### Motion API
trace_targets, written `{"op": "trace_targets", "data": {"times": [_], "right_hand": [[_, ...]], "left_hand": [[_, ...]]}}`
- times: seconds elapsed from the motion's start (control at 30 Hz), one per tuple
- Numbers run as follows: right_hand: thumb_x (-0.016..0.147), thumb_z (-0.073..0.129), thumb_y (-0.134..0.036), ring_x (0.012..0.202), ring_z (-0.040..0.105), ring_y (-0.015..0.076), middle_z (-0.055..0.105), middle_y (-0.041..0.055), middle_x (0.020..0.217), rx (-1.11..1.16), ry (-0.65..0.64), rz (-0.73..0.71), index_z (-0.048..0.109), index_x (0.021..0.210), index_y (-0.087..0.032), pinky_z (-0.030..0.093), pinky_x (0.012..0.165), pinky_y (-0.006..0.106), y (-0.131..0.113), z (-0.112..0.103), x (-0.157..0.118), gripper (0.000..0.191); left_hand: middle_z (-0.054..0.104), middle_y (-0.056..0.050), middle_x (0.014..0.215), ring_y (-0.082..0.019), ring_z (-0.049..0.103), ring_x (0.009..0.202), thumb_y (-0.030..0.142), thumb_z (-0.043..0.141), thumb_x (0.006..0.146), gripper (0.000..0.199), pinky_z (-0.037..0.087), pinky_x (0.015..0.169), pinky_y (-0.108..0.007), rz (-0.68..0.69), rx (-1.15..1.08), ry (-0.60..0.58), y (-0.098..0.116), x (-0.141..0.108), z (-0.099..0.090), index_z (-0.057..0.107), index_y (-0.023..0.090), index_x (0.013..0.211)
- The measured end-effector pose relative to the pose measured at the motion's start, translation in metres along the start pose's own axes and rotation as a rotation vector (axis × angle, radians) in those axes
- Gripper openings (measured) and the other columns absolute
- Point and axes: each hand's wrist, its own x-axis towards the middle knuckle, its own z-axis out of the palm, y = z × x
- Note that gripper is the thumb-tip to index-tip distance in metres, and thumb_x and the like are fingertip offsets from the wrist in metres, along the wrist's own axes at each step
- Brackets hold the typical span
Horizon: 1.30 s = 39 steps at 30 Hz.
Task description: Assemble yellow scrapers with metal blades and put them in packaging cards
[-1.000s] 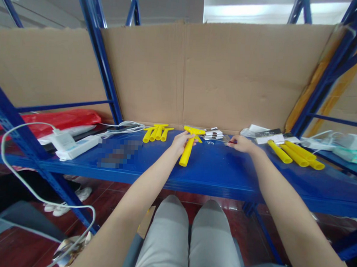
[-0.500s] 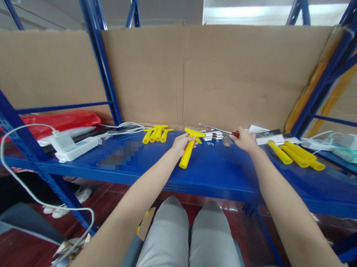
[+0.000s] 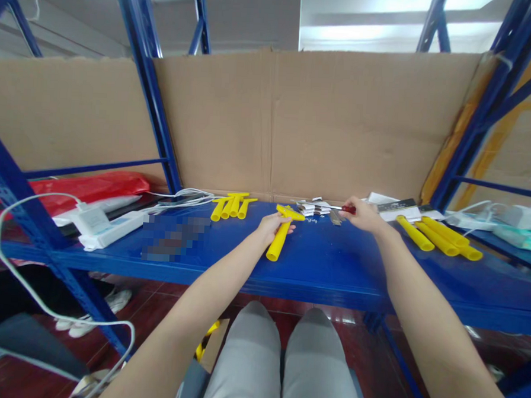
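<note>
A yellow T-shaped scraper (image 3: 278,243) is gripped by my left hand (image 3: 269,226), its crosspiece up and its hollow tube end towards me. My right hand (image 3: 361,215) is closed around the red handle of a screwdriver (image 3: 347,209), whose thin shaft points left, level above the shelf. Behind that shaft lie small white and dark packets (image 3: 315,207). Thin grey metal blades (image 3: 335,218) rest just left of my right hand. Tiny pale bits, too small to name, are scattered by the packets. The screwdriver tip and the scraper are apart.
On the blue shelf (image 3: 333,268), several yellow T-shaped scrapers (image 3: 234,207) lie at the back left, and several yellow tubes (image 3: 439,238) at the right. A white power strip (image 3: 112,229) with cables is farther left. Cardboard (image 3: 269,122) closes the back; blue posts stand either side.
The screwdriver's shaft has tipped down from a raised slant to nearly level. The scraper's crosspiece has turned slightly in my left hand. The whole view has shifted a little.
</note>
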Motion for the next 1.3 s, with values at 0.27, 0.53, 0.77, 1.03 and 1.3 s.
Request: {"op": "trace_targets", "data": {"times": [0.27,0.53,0.77,1.03,1.3], "right_hand": [[0.077,0.062,-0.037,0.078,0.065,0.0255,0.072,0.0042,0.08,-0.033,-0.045,-0.018,0.058,0.082,-0.025,0.041,0.08,0.041,0.001,-0.008,-0.003,0.014],[0.074,0.066,-0.032,0.081,0.066,0.0249,0.072,0.0028,0.079,-0.03,-0.127,0.02,0.057,0.077,-0.023,0.039,0.082,0.04,-0.012,-0.014,-0.007,0.013],[0.073,0.066,-0.036,0.077,0.065,0.0241,0.072,0.0023,0.077,-0.042,-0.128,-0.011,0.058,0.077,-0.024,0.04,0.076,0.037,-0.01,-0.011,-0.006,0.015],[0.074,0.065,-0.038,0.075,0.064,0.0238,0.071,0.0024,0.075,-0.052,-0.111,-0.05,0.059,0.079,-0.024,0.038,0.073,0.035,-0.005,-0.009,-0.005,0.017],[0.074,0.065,-0.036,0.078,0.064,0.0248,0.071,0.0032,0.078,-0.07,-0.143,-0.008,0.057,0.078,-0.023,0.038,0.078,0.037,-0.011,-0.009,-0.006,0.016]], "left_hand": [[0.07,-0.009,0.08,-0.015,0.065,0.048,-0.007,0.058,0.081,0.052,0.054,0.046,-0.023,-0.006,0.041,0.015,-0.003,-0.006,0.006,0.05,0.006,0.131],[0.072,-0.015,0.096,-0.014,0.066,0.051,-0.007,0.059,0.08,0.052,0.055,0.048,-0.023,-0.003,0.055,0.028,-0.002,-0.007,0.006,0.053,0.007,0.13],[0.071,-0.018,0.101,-0.015,0.067,0.053,-0.007,0.061,0.079,0.056,0.056,0.048,-0.024,0.005,0.056,0.044,-0.005,-0.003,0.005,0.052,0.007,0.133],[0.072,-0.017,0.1,-0.015,0.067,0.051,-0.007,0.063,0.078,0.06,0.057,0.047,-0.025,0.011,0.061,0.028,-0.005,-0.001,0.005,0.051,0.01,0.135],[0.071,-0.019,0.105,-0.015,0.067,0.05,-0.007,0.06,0.08,0.066,0.057,0.046,-0.025,0.013,0.061,0.036,-0.004,-0.006,0.008,0.042,0.009,0.142]]}}
